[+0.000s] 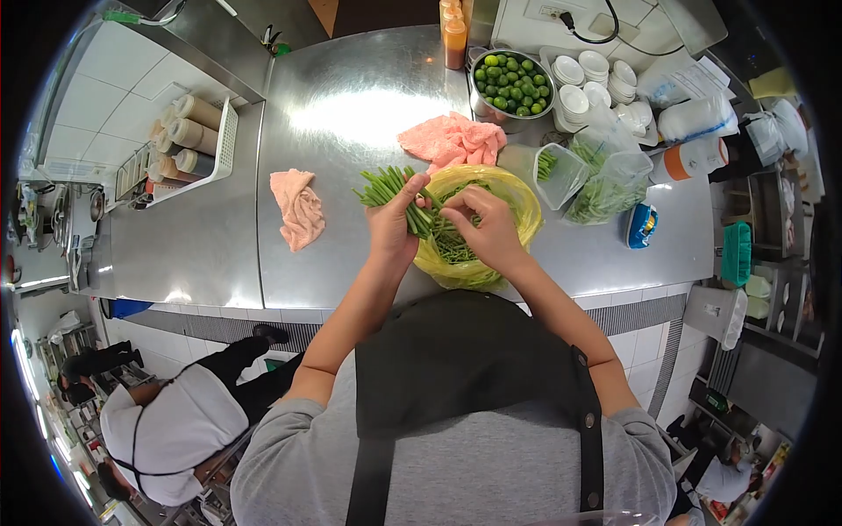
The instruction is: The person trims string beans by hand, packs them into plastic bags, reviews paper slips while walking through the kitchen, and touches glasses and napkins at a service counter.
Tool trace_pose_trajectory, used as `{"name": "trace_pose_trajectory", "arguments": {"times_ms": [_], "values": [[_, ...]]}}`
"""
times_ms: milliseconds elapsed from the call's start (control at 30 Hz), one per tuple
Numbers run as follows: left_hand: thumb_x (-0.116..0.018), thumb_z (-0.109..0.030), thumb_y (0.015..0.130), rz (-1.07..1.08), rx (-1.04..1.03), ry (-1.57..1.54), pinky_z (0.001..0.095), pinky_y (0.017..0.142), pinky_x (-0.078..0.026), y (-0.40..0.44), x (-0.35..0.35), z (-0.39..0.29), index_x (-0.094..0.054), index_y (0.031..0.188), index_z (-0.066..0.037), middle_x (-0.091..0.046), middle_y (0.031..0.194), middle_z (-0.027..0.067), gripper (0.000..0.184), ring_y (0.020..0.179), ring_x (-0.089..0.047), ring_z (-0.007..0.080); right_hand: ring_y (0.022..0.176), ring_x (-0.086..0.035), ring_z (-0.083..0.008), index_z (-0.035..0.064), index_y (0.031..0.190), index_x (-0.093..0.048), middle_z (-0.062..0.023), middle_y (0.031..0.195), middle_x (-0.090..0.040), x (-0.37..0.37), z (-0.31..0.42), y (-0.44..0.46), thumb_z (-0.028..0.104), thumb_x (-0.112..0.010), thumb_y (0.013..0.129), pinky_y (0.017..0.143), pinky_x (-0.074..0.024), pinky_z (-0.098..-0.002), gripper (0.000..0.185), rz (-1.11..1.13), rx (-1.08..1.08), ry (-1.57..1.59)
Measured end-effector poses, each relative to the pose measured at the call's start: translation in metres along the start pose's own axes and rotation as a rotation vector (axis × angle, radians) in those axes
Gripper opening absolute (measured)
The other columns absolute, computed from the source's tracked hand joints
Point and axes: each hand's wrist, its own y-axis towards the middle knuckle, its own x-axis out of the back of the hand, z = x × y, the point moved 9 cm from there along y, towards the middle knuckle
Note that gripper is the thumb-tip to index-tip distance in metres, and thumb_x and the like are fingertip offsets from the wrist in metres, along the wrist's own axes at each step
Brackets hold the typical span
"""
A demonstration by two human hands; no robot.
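My left hand [397,217] is closed round a bunch of green beans [383,188], thin green stalks with their ends pointing up and to the left. Right beside it, my right hand [485,226] has thumb and fingers pinched together at the tip of a single bean; the fingers partly hide it. Both hands are over a bowl lined with a yellow plastic bag [529,203]. More cut green beans [456,248] lie inside the bag. A pink cloth [452,140] lies just behind the bowl, and a second, paler cloth [297,209] is to the left on the steel counter [342,272].
A metal bowl of limes [511,83] stands at the back, near sauce bottles [454,42] and stacked white cups [574,101]. On the right are bags of greens [601,175] and a blue packet [643,225]. A bottle rack [219,145] stands left. A co-worker [175,425] is behind at left.
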Motion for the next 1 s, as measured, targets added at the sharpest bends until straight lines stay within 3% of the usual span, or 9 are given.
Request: {"name": "trace_pose_trajectory", "arguments": {"times_ms": [67,167,267,367,467,667,733,933,1000], "values": [[-0.074,-0.004,0.088,0.008,0.005,0.010,0.0242,0.059,-0.053,0.001,0.002,0.001,-0.066,0.101,0.004,-0.070,0.092,0.0101,0.017,0.065,-0.060,0.0089,0.076,-0.061,-0.0249,-0.0010,0.089,-0.066,-0.0109,0.086,-0.064,0.001,-0.001,0.000,0.012,-0.072,0.087,0.073,-0.0487,-0.0344,0.015,-0.029,-0.014,0.018],[-0.074,-0.005,0.088,-0.005,0.009,0.021,0.0249,0.058,-0.053,0.008,0.011,0.006,-0.066,0.101,0.003,-0.070,0.093,0.0104,0.017,0.065,-0.061,0.0093,0.074,-0.060,-0.0167,-0.0023,0.089,-0.066,-0.0078,0.084,-0.064,0.006,0.020,0.000,0.002,-0.068,0.089,0.070,-0.0475,-0.0278,0.005,-0.021,0.187,0.145],[-0.074,-0.007,0.088,-0.019,0.033,0.035,0.0258,0.058,-0.053,0.011,0.022,0.007,-0.065,0.102,0.003,-0.071,0.094,0.0105,0.019,0.065,-0.061,0.0100,0.078,-0.062,-0.0233,-0.0011,0.090,-0.067,-0.0105,0.085,-0.065,0.023,0.005,0.000,0.008,-0.071,0.087,0.075,-0.0493,-0.0327,0.010,-0.091,0.099,0.304],[-0.074,-0.010,0.089,0.026,0.085,0.089,0.0268,0.058,-0.054,0.006,0.015,0.008,-0.064,0.102,0.002,-0.071,0.093,0.0106,0.020,0.066,-0.062,0.0110,0.080,-0.063,-0.0261,-0.0008,0.090,-0.069,-0.0111,0.086,-0.066,0.035,-0.053,-0.005,0.009,-0.069,0.088,0.077,-0.0496,-0.0349,0.010,-0.088,-0.265,0.252],[-0.074,-0.013,0.090,0.073,0.162,0.114,0.0281,0.060,-0.056,-0.003,0.007,0.011,-0.063,0.103,0.000,-0.070,0.093,0.0097,0.021,0.069,-0.064,0.0122,0.084,-0.065,-0.0310,0.0010,0.096,-0.070,-0.0122,0.087,-0.066,0.011,-0.091,-0.016,0.009,-0.067,0.088,0.081,-0.0507,-0.0384,0.011,0.197,-0.320,-0.131],[-0.071,-0.017,0.093,0.097,0.298,-0.075,0.0309,0.069,-0.059,0.001,0.009,0.030,-0.061,0.103,-0.003,-0.067,0.088,0.0048,0.019,0.074,-0.066,0.0139,0.090,-0.064,-0.0381,0.0037,0.101,-0.068,-0.0156,0.087,-0.064,-0.029,-0.072,-0.017,0.009,-0.063,0.086,0.084,-0.0510,-0.0467,0.017,0.097,0.070,-0.367],[-0.071,-0.018,0.094,0.063,0.319,-0.124,0.0316,0.071,-0.060,0.001,0.011,0.029,-0.061,0.103,-0.003,-0.066,0.086,0.0041,0.020,0.075,-0.066,0.0146,0.091,-0.064,-0.0392,0.0031,0.100,-0.068,-0.0169,0.090,-0.065,-0.050,-0.089,-0.010,0.009,-0.063,0.085,0.085,-0.0507,-0.0472,0.016,0.212,-0.138,-0.474],[-0.072,-0.016,0.092,0.099,0.320,-0.039,0.0313,0.070,-0.059,0.007,0.029,0.024,-0.061,0.104,-0.002,-0.062,0.080,0.0051,0.021,0.071,-0.065,0.0162,0.082,-0.068,-0.0340,0.0023,0.095,-0.068,-0.0174,0.085,-0.070,-0.045,-0.112,-0.003,0.011,-0.073,0.077,0.080,-0.0537,-0.0430,0.020,0.113,-0.275,-0.207],[-0.078,-0.004,0.084,0.120,0.262,0.135,0.0298,0.064,-0.056,0.004,0.033,0.017,-0.062,0.105,0.001,-0.065,0.082,0.0073,0.027,0.069,-0.065,0.0165,0.079,-0.070,-0.0305,0.0023,0.094,-0.068,-0.0154,0.083,-0.071,-0.033,-0.120,-0.007,0.012,-0.076,0.074,0.078,-0.0544,-0.0409,0.023,0.105,-0.371,-0.160]]}}
